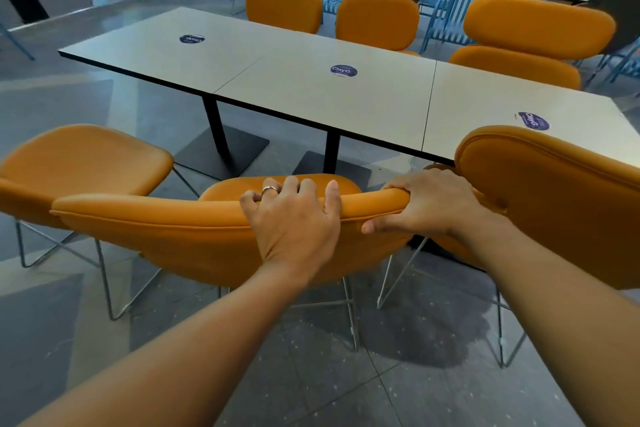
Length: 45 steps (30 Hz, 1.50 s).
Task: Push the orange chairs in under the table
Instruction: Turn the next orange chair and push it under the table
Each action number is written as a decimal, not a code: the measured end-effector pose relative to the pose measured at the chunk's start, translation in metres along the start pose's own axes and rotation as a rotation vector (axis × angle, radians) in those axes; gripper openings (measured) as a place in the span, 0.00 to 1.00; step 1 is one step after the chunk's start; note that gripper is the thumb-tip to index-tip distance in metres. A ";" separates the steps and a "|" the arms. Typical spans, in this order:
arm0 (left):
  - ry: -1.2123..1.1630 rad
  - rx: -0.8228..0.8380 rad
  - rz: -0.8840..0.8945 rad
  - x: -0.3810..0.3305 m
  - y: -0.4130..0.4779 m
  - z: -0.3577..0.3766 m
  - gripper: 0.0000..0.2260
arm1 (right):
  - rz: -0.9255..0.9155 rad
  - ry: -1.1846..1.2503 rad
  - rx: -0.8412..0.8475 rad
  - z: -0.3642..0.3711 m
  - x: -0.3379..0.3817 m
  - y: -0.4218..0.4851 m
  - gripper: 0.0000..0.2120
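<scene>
Both hands are gripping the middle orange chair point(194, 236) by its backrest.
Left hand point(292, 218) and right hand point(429, 204) are curling over its top edge, near the table point(311, 87).

We can read one word, "ClayG", in white letters on a round dark-blue sticker point(344, 70) at the middle of the pale table point(277, 55). A second round sticker point(531, 121) near the table's right end bears the same word, turned sideways. A third sticker point(192, 38) toward the left end is too blurred for us to read.
</scene>
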State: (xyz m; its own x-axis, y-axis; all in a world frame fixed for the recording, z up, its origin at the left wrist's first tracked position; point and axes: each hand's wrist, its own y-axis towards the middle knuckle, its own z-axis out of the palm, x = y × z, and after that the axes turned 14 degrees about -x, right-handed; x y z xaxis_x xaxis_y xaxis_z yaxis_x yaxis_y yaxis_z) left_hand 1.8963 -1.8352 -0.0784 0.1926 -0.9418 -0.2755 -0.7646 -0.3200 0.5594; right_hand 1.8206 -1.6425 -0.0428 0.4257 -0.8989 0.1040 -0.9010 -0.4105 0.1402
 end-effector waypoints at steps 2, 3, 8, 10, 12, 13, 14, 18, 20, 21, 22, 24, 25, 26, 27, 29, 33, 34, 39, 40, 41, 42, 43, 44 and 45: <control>-0.015 0.026 0.062 0.007 -0.007 -0.005 0.26 | -0.020 -0.005 -0.094 0.006 0.000 -0.006 0.38; -0.023 0.046 0.093 0.013 -0.010 -0.009 0.26 | -0.023 -0.001 -0.117 0.007 0.002 -0.009 0.39; 0.002 0.128 0.209 0.055 -0.023 -0.033 0.30 | -0.026 0.027 -0.184 0.009 0.010 -0.029 0.41; 0.022 0.143 0.234 0.072 -0.024 -0.039 0.32 | -0.011 0.038 -0.196 0.010 0.012 -0.040 0.43; 0.038 0.156 0.244 0.091 -0.027 -0.050 0.35 | 0.008 0.026 -0.221 0.009 0.021 -0.057 0.45; 0.048 0.163 0.243 0.100 -0.028 -0.053 0.36 | 0.020 0.020 -0.233 0.009 0.025 -0.065 0.46; 0.060 0.172 0.238 0.106 -0.028 -0.056 0.37 | 0.030 0.015 -0.242 0.009 0.029 -0.073 0.46; 0.064 0.201 0.216 0.125 -0.031 -0.066 0.40 | 0.079 -0.034 -0.262 0.008 0.046 -0.101 0.45; 0.051 0.205 0.227 0.131 -0.033 -0.068 0.41 | 0.103 -0.057 -0.264 0.008 0.053 -0.111 0.45; 0.043 0.203 0.235 0.134 -0.033 -0.069 0.42 | 0.113 -0.064 -0.262 0.009 0.055 -0.114 0.45; 0.038 0.203 0.246 0.136 -0.033 -0.068 0.42 | 0.120 -0.063 -0.256 0.009 0.057 -0.117 0.44; 0.021 0.190 0.267 0.138 -0.031 -0.067 0.40 | 0.147 -0.051 -0.198 0.006 0.061 -0.117 0.43; 0.010 0.177 0.274 0.139 -0.029 -0.066 0.38 | 0.164 -0.039 -0.142 0.004 0.062 -0.114 0.44; -0.001 0.163 0.280 0.139 -0.027 -0.064 0.37 | 0.179 -0.023 -0.080 0.000 0.064 -0.111 0.46; -0.010 0.150 0.286 0.139 -0.026 -0.062 0.36 | 0.188 -0.012 -0.038 -0.002 0.065 -0.107 0.48; -0.019 0.122 0.298 0.139 -0.023 -0.057 0.35 | 0.209 -0.023 -0.060 0.001 0.070 -0.099 0.50; -0.003 0.097 0.320 0.142 -0.013 -0.046 0.35 | 0.330 -0.100 -0.451 0.028 0.081 -0.087 0.43; -0.004 0.092 0.324 0.142 -0.009 -0.044 0.36 | 0.361 -0.099 -0.514 0.032 0.081 -0.083 0.41; 0.021 0.139 0.337 0.148 0.024 -0.026 0.38 | 0.417 -0.107 -0.569 0.041 0.080 -0.053 0.38; 0.023 0.158 0.341 0.149 0.033 -0.021 0.39 | 0.430 -0.107 -0.575 0.043 0.081 -0.046 0.38; 0.024 0.173 0.345 0.150 0.041 -0.016 0.39 | 0.442 -0.116 -0.575 0.044 0.082 -0.039 0.38; 0.024 0.182 0.349 0.151 0.052 -0.010 0.39 | 0.454 -0.127 -0.574 0.046 0.082 -0.029 0.38; 0.023 0.186 0.353 0.152 0.059 -0.005 0.39 | 0.464 -0.140 -0.573 0.048 0.081 -0.022 0.38; 0.022 0.187 0.357 0.152 0.069 0.002 0.39 | 0.473 -0.149 -0.576 0.049 0.079 -0.012 0.37; 0.019 0.189 0.358 0.152 0.078 0.008 0.39 | 0.481 -0.154 -0.580 0.050 0.078 -0.004 0.37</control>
State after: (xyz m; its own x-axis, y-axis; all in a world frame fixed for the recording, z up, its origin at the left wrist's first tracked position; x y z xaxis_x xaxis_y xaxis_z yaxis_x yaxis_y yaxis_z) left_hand 1.8616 -2.0028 -0.0832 -0.0963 -0.9926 -0.0741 -0.8846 0.0512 0.4636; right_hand 1.8529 -1.7186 -0.0843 -0.0561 -0.9867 0.1522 -0.7780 0.1388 0.6127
